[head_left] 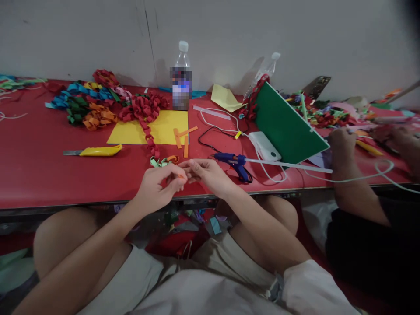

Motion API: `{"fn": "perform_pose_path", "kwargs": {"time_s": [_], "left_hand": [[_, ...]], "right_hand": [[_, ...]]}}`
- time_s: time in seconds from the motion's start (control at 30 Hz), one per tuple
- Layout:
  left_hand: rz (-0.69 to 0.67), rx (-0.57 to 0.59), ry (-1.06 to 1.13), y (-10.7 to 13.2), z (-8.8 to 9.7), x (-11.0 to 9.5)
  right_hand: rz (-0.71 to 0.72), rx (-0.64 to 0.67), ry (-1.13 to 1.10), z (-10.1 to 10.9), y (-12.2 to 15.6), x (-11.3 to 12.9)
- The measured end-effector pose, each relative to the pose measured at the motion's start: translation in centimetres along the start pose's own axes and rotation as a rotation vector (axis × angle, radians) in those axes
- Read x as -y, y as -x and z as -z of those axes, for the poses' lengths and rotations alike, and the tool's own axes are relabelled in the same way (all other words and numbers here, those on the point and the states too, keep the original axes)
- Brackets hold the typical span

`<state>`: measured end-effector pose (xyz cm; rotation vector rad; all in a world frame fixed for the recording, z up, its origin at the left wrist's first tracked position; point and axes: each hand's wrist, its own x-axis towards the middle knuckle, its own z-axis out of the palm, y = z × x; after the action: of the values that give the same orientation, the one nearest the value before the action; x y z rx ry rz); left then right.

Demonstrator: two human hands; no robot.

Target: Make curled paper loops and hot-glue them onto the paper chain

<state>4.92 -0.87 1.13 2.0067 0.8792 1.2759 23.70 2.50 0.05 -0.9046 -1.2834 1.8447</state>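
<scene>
Centre frame: left hand (159,184), grip pinched on orange paper (181,176); right hand (208,175) alongside, grip indeterminable. Glue gun (233,159) right of centre.

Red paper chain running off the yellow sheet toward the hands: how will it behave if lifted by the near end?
Probably floppy: the red paper chain curves freely from loop to loop. Likely light for its bulk, since the loops look like hollow bands of paper. It may drag or snag, as its far end bunches up on the yellow sheet.
</scene>
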Motion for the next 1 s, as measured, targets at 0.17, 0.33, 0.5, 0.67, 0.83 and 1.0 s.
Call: {"fn": "perform_pose_path", "kwargs": {"time_s": [0.17,0.33,0.5,0.67,0.83,1.0], "left_hand": [[-0.215,0.158,-0.166,0.3,0.3,-1.2],[-0.343,0.244,-0.185,0.1,0.2,-1.5],[-0.281,0.181,-0.266,0.2,0.9,-0.9],[-0.197,0.310,-0.266,0.4,2.0,-1.5],[-0.321,0.265,-0.392,0.3,1.4,-0.9],[-0.326,-0.027,-0.585,0.2,1.2,0.6]], "right_hand": [[-0.047,-0.081,-0.214,-0.6,0.4,0.5],[-0.078,-0.117,-0.267,-0.3,0.3,0.4],[0.020,-0.171,-0.344,-0.3,1.2,2.0],[0.086,-0.122,-0.248,-0.6,1.8,3.2],[0.109,-0.094,-0.150,-0.7,1.8,3.1],[0.194,-0.008,-0.132,-1.3,2.6,3.2]]}}
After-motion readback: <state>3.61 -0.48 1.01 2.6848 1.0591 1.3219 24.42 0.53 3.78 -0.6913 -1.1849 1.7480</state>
